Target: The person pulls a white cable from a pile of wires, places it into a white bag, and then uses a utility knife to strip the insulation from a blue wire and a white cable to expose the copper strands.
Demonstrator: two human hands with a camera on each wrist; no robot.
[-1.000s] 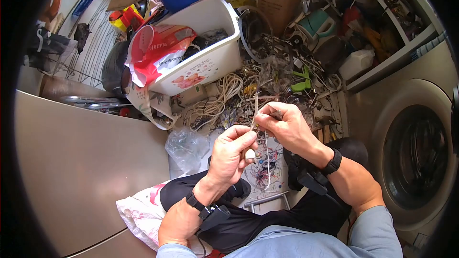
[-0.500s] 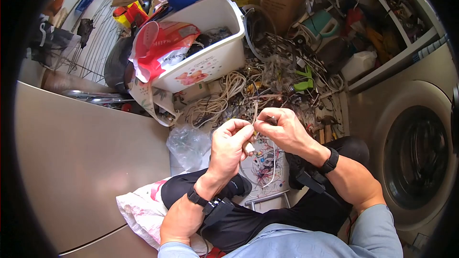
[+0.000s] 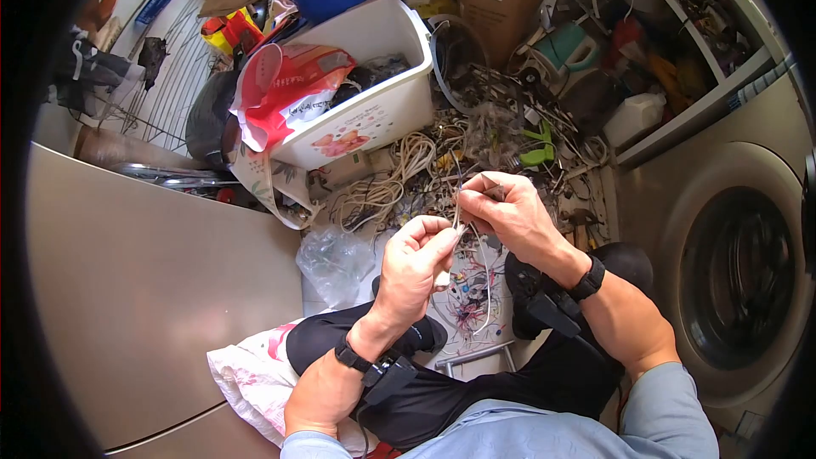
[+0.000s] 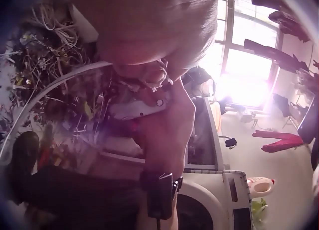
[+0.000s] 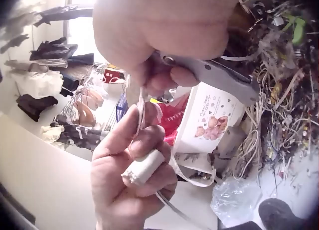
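Observation:
Held in front of the body, my left hand (image 3: 408,270) pinches a pale cable (image 5: 141,113) between thumb and forefinger. Its other fingers curl round a short white cylinder (image 5: 143,168) with a ragged end. Right beside it, my right hand (image 3: 508,211) grips a grey-handled knife (image 5: 214,74) with round rivets. Its thumb and fingers meet the cable just above the left fingertips; the knife's cutting edge is hidden by the fingers. A white length of cable (image 3: 487,293) hangs below the hands. In the left wrist view, the knife handle shows in the right hand.
Wire scraps (image 3: 467,302) litter the floor between the feet. Beyond lie coiled cable (image 3: 415,153), a clear plastic bag (image 3: 333,265), a green plastic piece (image 3: 537,149) and a white bin (image 3: 391,106) holding a red bag. A washing machine (image 3: 671,229) stands at the right, a smooth panel (image 3: 161,289) at the left.
The right hand came down close to the left fingertips half a second ago and is now a little higher again. The left hand stays nearly in place, still holding the cable.

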